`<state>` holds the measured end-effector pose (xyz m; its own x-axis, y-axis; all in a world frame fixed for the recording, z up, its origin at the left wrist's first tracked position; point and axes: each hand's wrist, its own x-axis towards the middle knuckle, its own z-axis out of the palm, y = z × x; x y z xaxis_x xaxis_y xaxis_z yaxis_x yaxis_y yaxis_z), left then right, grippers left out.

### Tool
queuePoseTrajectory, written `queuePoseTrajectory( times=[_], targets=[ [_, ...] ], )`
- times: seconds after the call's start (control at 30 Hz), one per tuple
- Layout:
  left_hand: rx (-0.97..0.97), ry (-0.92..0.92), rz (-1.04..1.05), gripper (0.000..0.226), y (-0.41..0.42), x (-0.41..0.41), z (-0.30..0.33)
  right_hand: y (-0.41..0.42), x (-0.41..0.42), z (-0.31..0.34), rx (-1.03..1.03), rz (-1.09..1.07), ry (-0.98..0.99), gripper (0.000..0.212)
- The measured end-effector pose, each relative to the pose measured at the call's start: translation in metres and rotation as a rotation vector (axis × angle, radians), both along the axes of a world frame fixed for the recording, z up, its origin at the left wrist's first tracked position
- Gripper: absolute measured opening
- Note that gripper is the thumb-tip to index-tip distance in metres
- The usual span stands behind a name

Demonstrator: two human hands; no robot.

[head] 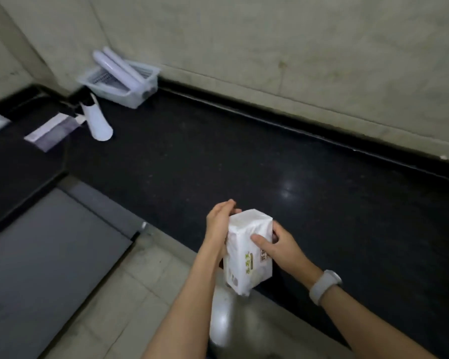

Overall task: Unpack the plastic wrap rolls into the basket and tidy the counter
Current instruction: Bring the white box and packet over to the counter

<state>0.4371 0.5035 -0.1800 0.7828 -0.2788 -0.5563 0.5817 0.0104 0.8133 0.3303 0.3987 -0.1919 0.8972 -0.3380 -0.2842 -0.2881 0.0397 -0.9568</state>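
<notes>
Two rolls (122, 69) already lie in the basket (140, 98). Our hands, left (219, 220) and right (280, 244), both grip a white pack (249, 251), while torn wrapping (99, 123) litters the surface (218, 156).

Two pale lilac plastic wrap rolls (122, 69) are lying side by side in a clear plastic basket (120, 93), slanting across it with their upper ends poking out over its far left rim. The basket is sitting in the back corner of the black worktop (218, 156), close against the wall. Just in front of it, an emptied white wrapper (98, 123) is lying on the worktop, and a flat lilac package (51, 134) is resting to its left.
</notes>
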Motion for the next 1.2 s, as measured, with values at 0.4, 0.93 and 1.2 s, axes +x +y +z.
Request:
queuePoseTrajectory(
  times=[0.4,0.93,1.2],
  targets=[
    [-0.025,-0.013,0.424,0.019,0.262,0.167,0.02,0.22,0.198,0.035,0.074,0.599,0.063,0.086],
    [0.855,-0.422,0.193,0.018,0.477,0.388,0.003,0.361,0.514,0.046,0.36,0.182,0.015,0.051],
    [1.009,-0.416,0.046,0.04,0.522,0.62,-0.007,0.419,0.777,0.051,0.47,0.043,-0.018,0.042]
  ],
)
